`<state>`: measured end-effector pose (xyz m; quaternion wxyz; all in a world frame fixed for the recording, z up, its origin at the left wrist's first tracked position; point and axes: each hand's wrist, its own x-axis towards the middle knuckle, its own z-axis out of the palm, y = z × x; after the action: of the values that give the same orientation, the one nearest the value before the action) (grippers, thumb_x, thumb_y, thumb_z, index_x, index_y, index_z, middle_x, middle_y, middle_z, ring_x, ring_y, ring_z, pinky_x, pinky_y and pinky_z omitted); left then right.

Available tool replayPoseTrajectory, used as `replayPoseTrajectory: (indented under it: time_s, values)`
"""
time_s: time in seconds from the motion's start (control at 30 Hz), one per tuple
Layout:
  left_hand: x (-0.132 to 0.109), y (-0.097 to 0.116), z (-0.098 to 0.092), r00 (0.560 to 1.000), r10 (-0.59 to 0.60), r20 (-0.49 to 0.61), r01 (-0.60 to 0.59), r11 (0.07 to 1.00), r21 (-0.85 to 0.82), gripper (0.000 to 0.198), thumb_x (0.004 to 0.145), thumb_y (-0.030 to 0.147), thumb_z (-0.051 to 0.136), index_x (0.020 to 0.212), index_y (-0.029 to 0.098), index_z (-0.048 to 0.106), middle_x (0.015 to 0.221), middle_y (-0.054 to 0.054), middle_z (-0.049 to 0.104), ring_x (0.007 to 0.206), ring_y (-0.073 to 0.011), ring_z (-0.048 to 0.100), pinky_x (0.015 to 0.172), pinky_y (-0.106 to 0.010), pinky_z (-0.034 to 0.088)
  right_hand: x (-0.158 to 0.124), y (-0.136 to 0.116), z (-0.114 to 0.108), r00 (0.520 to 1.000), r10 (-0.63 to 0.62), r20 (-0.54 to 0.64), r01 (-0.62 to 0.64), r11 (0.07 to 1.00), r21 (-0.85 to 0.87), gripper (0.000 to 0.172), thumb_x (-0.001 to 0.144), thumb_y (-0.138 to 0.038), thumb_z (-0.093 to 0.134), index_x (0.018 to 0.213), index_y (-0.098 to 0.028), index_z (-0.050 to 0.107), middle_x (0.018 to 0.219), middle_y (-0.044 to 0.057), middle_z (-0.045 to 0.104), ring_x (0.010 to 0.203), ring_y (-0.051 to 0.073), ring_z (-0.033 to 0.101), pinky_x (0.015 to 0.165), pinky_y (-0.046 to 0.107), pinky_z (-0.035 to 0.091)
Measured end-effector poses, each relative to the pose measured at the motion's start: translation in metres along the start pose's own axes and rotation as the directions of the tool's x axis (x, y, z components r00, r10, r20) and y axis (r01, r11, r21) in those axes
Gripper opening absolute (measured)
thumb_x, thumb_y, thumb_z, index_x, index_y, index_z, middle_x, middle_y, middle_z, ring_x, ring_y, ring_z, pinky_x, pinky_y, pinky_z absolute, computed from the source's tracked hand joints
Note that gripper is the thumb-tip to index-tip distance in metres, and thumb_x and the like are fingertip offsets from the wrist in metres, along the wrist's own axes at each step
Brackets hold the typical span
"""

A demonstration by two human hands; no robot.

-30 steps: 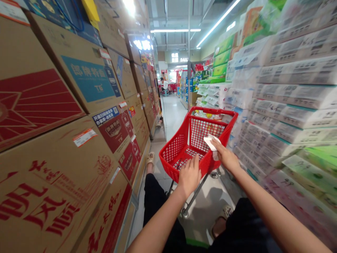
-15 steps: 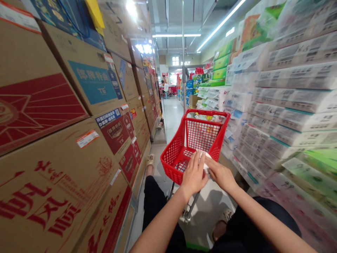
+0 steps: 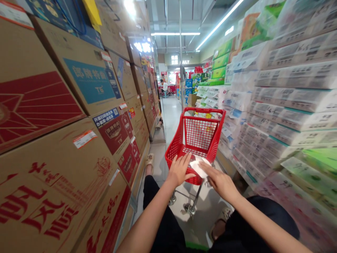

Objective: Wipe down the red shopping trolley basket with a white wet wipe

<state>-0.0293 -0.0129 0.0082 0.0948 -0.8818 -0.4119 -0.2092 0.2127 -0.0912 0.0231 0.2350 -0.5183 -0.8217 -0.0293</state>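
A small red shopping cart (image 3: 184, 140) stands in the aisle straight ahead, its basket empty. My left hand (image 3: 179, 170) lies on the near rim of the basket with the fingers stretched out. My right hand (image 3: 219, 181) presses a white cloth or tissue (image 3: 198, 166) flat against the same near rim, fingers extended over it. Both my legs in black trousers and my sandalled feet show below the cart.
Stacked cardboard cartons (image 3: 65, 140) form a wall close on the left. Packs of tissue paper (image 3: 284, 116) fill the shelves on the right. The narrow tiled aisle (image 3: 171, 112) runs ahead to a person seated far off (image 3: 164, 86).
My right hand brought the white cloth from the cart's right rim down to the near rim. The cart swung to face straight down the aisle and rolled slightly away. My left hand stayed on the near rim.
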Motion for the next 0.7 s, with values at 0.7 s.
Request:
replayPoseTrajectory:
  time_s: [0.7]
  values:
    - [0.018,0.049,0.012,0.998,0.005,-0.063,-0.010,0.997,-0.071,0.082,0.092,0.037,0.062,0.160,0.014,0.021,0.158,-0.015,0.043,0.142,-0.0262,0.047,0.122,-0.045,0.030,-0.022,-0.014,0.012,0.990,0.106,-0.094,-0.114,0.990,-0.087,0.079,0.091,-0.010,0.043,0.162,-0.037,0.021,0.159,0.000,0.042,0.124,0.023,0.064,0.090,0.038,0.062]
